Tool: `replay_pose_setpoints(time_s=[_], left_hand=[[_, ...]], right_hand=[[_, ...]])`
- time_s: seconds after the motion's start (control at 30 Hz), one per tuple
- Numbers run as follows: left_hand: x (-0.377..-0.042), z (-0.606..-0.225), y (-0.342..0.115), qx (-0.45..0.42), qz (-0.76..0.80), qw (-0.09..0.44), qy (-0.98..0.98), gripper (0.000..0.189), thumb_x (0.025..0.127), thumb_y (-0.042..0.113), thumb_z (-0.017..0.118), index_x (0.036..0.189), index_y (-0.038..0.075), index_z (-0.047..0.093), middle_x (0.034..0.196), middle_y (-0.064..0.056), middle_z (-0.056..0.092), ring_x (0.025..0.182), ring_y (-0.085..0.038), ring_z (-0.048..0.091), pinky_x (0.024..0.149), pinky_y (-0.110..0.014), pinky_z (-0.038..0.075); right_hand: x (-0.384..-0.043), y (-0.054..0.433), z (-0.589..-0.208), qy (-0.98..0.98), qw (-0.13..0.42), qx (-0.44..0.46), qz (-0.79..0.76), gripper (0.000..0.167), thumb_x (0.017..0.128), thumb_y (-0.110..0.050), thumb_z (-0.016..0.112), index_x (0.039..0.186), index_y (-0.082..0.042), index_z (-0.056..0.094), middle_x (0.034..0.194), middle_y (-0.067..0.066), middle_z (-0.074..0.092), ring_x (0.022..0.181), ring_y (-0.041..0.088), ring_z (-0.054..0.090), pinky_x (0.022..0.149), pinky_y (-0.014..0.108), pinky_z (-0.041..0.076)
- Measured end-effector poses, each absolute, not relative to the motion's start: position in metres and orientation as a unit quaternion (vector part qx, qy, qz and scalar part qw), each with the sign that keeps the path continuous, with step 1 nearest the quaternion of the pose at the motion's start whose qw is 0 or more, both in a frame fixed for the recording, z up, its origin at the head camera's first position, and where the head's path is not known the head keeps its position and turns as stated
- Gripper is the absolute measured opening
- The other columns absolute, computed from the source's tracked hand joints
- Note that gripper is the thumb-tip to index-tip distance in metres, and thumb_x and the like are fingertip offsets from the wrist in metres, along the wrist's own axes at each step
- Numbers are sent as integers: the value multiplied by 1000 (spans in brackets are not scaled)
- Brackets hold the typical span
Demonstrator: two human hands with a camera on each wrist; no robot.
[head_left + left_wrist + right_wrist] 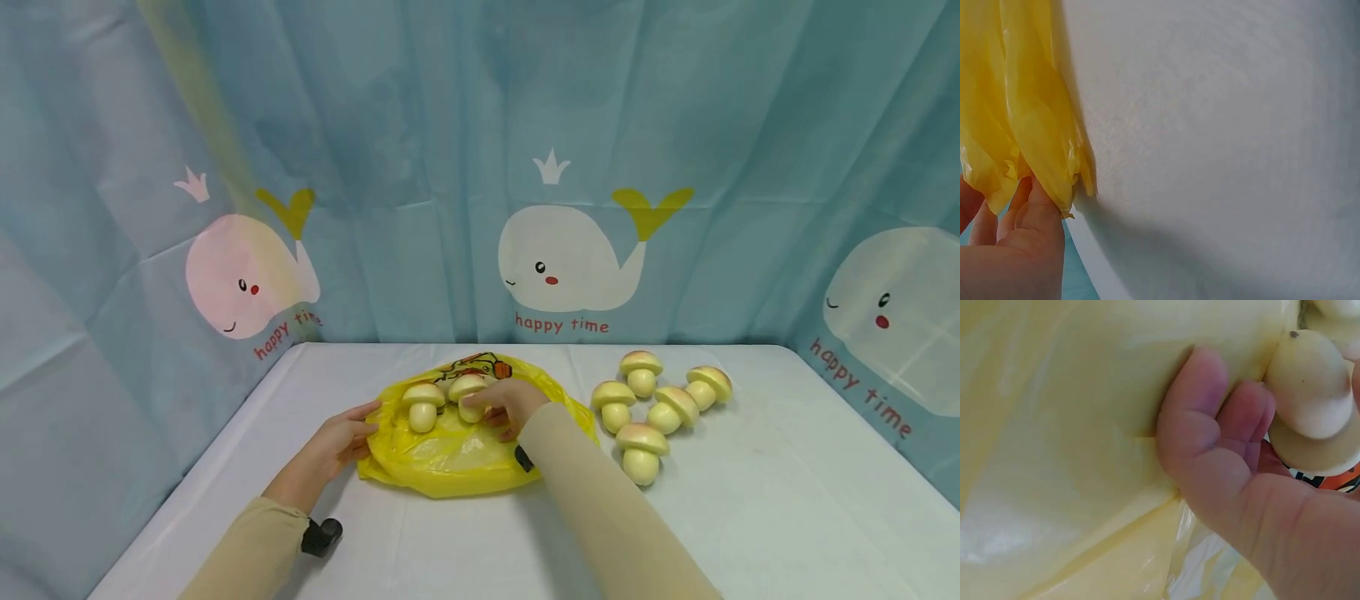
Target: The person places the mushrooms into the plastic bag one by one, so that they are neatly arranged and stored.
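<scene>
A yellow plastic bag (457,454) with a printed cartoon lies spread on the table. Two toy mushrooms with pale stems and rounded caps sit upright on it: a left mushroom (422,407) and a right mushroom (470,400). My right hand (516,404) pinches the right mushroom. Close up in the right wrist view, its outer fingers (1194,419) curl beside that mushroom (1310,384), low over the bag. At the bag's left edge, my left hand (337,442) holds the rim. Crumpled folds of the bag (1041,119) hang over those fingertips in the left wrist view.
Several more toy mushrooms stand or lean in a cluster right of the bag, including a near mushroom (642,454) and a far mushroom (641,372). A white cloth covers the table (787,500). Behind it hangs a blue whale-print curtain (420,250).
</scene>
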State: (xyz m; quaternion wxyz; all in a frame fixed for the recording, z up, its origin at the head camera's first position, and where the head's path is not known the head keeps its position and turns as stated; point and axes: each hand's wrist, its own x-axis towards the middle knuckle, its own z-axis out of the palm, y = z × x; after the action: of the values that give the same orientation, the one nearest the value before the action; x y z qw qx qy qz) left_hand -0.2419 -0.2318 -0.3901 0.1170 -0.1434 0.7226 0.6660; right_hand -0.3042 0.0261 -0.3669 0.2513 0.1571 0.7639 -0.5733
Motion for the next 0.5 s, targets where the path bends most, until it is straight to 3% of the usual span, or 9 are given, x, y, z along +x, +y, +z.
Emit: replay_pose_setpoints(time_s=[0.33,0.5], left_hand=[[-242,-392,-234,-148,666,120,722,55,98,4,48,151,6,33,154,-24,27,118,-31,45,103,-40,41],[-242,-392,-234,-144,668,121,720,55,98,4,48,151,6,32,154,-25,26,120,-32,44,106,-43,38]], right_hand=[[-307,26,-370,774,275,124,-557,38,79,-28,82,100,-7,59,84,9,53,79,22,50,70,38,50],[-303,26,-368,780,266,120,-554,43,78,-29,83,107,-8,58,83,8,52,78,21,48,71,37,49]])
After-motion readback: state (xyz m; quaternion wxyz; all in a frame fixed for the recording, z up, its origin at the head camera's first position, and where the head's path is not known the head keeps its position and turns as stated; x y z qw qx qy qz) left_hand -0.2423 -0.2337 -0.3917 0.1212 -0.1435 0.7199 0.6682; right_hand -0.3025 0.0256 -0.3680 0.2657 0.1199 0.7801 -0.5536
